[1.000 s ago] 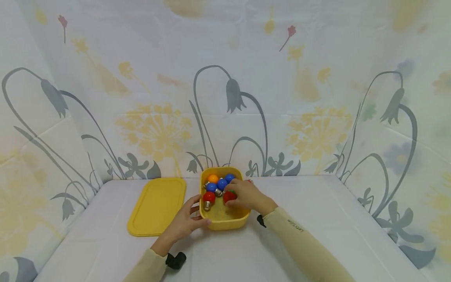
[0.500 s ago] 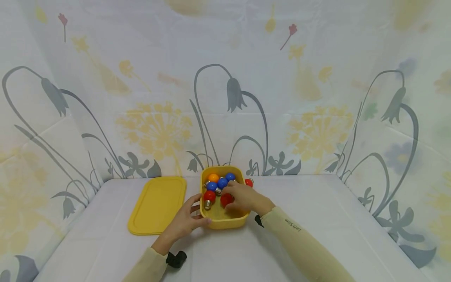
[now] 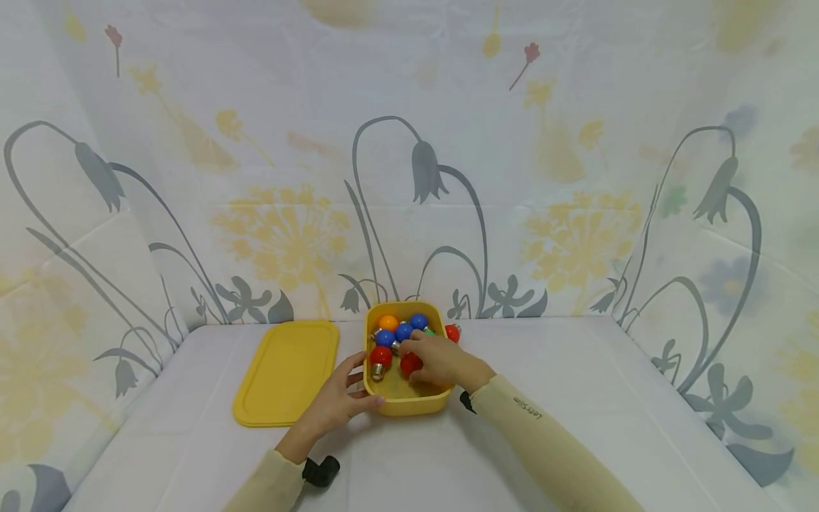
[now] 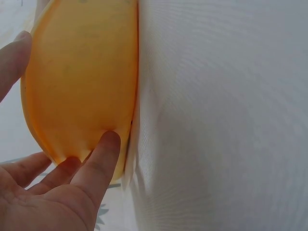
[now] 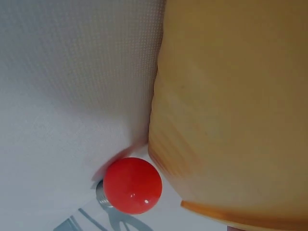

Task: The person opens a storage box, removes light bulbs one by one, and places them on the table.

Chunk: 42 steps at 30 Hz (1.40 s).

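A yellow tub (image 3: 409,407) holds several small light bulbs. My left hand (image 3: 339,397) holds its near left corner, thumb at the front rim and fingers along the side; the left wrist view shows these fingertips (image 4: 111,139) against the wall. My right hand (image 3: 441,358) reaches in over the right rim and grips a red bulb (image 3: 410,365), partly hidden by the fingers. Another red bulb (image 3: 380,357) lies to its left, base toward me. Blue bulbs (image 3: 385,339), an orange bulb (image 3: 387,323) and a partly hidden green bulb (image 3: 430,332) lie farther back.
A yellow lid (image 3: 286,373) lies flat left of the tub on the white tablecloth (image 3: 576,398). Outside the tub's right wall rests a red bulb (image 5: 133,186), seen in the right wrist view. A flower-patterned cloth (image 3: 576,142) stands behind.
My right hand has shifted slightly left with the red bulb inside the tub. The green bulb and the red bulb outside have come into view past it. My left hand stays put.
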Each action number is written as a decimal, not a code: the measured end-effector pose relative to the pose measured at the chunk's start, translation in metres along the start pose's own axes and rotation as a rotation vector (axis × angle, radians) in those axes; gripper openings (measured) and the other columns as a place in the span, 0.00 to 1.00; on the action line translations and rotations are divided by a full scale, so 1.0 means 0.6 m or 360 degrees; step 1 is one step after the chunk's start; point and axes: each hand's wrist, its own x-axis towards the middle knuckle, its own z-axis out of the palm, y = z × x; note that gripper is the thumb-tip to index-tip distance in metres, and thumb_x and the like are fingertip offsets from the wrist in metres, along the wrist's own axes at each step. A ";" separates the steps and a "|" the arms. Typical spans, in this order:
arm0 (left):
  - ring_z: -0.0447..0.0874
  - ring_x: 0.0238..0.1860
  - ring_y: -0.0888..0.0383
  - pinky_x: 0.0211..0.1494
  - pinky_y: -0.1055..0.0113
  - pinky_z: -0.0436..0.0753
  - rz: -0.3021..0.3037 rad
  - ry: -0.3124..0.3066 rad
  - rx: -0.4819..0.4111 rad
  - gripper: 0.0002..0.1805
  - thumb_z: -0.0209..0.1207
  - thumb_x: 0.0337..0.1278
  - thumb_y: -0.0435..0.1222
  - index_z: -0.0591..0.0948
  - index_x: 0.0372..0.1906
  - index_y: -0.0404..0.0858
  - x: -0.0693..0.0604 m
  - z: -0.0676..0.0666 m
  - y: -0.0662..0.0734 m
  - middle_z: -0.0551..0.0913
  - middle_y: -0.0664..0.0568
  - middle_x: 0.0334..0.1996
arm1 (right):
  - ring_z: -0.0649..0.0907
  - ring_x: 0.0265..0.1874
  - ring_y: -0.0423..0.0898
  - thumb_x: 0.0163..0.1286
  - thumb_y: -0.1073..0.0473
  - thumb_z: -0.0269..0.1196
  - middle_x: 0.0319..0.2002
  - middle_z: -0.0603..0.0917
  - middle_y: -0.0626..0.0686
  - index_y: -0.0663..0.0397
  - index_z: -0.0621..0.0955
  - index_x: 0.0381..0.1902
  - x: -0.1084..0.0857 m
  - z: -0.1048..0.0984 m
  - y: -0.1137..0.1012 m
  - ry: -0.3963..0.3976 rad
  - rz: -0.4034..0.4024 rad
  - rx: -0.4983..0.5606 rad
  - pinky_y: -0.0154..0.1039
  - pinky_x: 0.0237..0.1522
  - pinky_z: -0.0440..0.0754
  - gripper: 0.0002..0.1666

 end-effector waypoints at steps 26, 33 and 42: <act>0.65 0.65 0.39 0.58 0.53 0.77 0.0006 0.0010 0.0010 0.49 0.71 0.48 0.36 0.55 0.73 0.40 0.007 0.001 -0.001 0.57 0.41 0.71 | 0.78 0.37 0.42 0.60 0.55 0.69 0.45 0.72 0.43 0.39 0.77 0.49 -0.032 -0.056 0.004 0.0297 -0.0064 0.0124 0.33 0.43 0.80 0.19; 0.66 0.65 0.40 0.58 0.54 0.78 0.0015 -0.0017 -0.0044 0.51 0.72 0.46 0.38 0.55 0.73 0.41 0.002 -0.001 0.002 0.57 0.42 0.71 | 0.79 0.37 0.47 0.59 0.56 0.67 0.45 0.72 0.43 0.42 0.77 0.49 -0.057 -0.073 0.026 0.0448 -0.0073 0.0196 0.35 0.40 0.80 0.19; 0.66 0.65 0.41 0.59 0.55 0.76 0.0020 -0.0027 -0.0076 0.50 0.71 0.47 0.39 0.55 0.73 0.40 0.000 -0.002 0.000 0.56 0.43 0.71 | 0.77 0.35 0.42 0.59 0.59 0.68 0.44 0.73 0.44 0.46 0.77 0.49 -0.078 -0.066 0.074 0.0696 -0.0177 0.0174 0.34 0.38 0.80 0.20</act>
